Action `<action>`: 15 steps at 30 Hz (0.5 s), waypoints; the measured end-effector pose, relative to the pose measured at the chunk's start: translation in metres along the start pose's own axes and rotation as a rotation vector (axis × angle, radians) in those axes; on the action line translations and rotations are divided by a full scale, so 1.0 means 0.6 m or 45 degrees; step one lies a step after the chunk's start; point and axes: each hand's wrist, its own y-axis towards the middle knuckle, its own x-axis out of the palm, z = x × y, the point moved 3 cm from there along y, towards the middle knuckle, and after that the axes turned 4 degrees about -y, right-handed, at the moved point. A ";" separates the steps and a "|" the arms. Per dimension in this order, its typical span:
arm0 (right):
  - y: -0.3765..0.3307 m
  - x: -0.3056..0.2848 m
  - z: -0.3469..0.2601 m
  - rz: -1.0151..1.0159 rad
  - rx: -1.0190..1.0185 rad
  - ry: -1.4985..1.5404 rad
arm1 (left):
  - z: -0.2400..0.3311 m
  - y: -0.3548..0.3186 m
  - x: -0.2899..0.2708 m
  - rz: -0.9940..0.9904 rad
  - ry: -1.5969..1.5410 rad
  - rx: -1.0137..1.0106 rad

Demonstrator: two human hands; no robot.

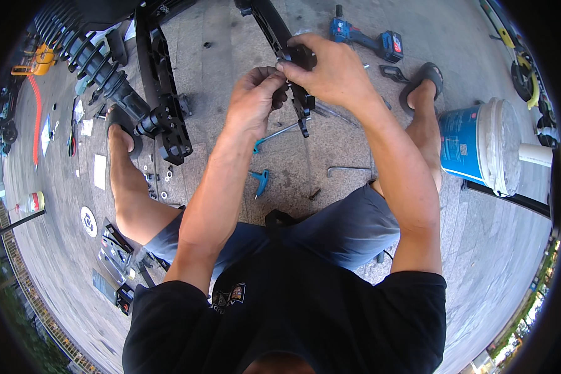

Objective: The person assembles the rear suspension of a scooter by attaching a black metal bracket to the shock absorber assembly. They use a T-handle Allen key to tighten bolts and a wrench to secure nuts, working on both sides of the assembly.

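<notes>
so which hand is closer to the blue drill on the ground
Right. The right hand grips the black bar just below-left of the blue drill; the left hand sits further left and lower.

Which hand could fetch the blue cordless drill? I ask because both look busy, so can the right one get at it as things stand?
Probably yes, though not freely. The blue cordless drill lies on open paving just beyond the right hand, nothing between, but that hand is gripping the black bar and would have to let go first.

A blue-labelled white bucket [480, 144] lies on its side at the right, a small red-and-white canister [36, 201] far left, and white paper slips [100, 171] on the paving.
</notes>
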 end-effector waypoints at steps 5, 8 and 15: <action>-0.001 -0.001 0.000 -0.001 0.004 -0.014 | 0.000 -0.004 0.001 -0.036 0.035 -0.057; -0.001 -0.001 -0.001 0.000 0.005 -0.017 | 0.002 -0.005 0.002 -0.020 -0.001 -0.028; -0.001 0.000 0.001 -0.017 0.015 -0.011 | 0.000 -0.004 0.003 -0.002 -0.042 -0.028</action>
